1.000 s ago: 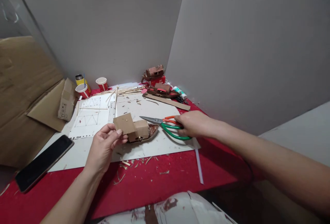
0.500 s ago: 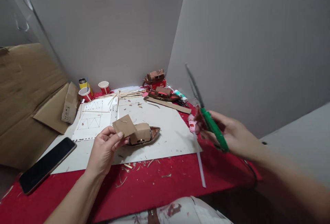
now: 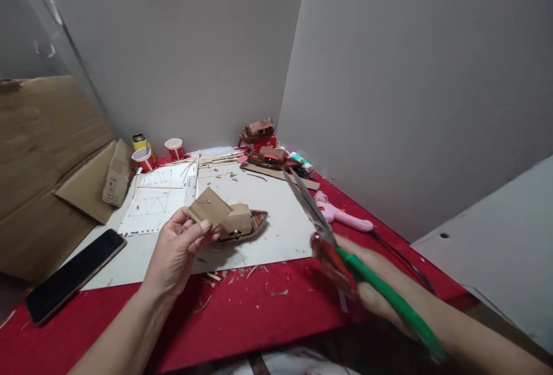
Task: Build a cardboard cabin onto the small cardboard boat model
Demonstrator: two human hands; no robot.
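My left hand (image 3: pixel 175 248) pinches a square cardboard piece (image 3: pixel 209 208) over the near left end of a small model boat. That boat, with a cardboard cabin (image 3: pixel 239 219) and a brown pointed hull (image 3: pixel 259 220), rests on a white sheet. To the right, my right hand (image 3: pixel 358 277) is closed on green-handled scissors (image 3: pixel 380 288), blurred by motion, with their blades pointing up and left. A red and brown object (image 3: pixel 332 260) is also in that hand; its shape is too blurred to tell.
A pink glue gun (image 3: pixel 345 217) lies right of the white sheet (image 3: pixel 276 248). Model boats (image 3: pixel 276 159), wooden sticks (image 3: pixel 211 159) and paper cups (image 3: pixel 174 147) stand behind. A phone (image 3: pixel 75 277) and large cardboard (image 3: pixel 52 173) are at left.
My right hand with the scissors has moved down and toward me, uncovering the pink glue gun. My left hand has tilted the cardboard piece slightly.
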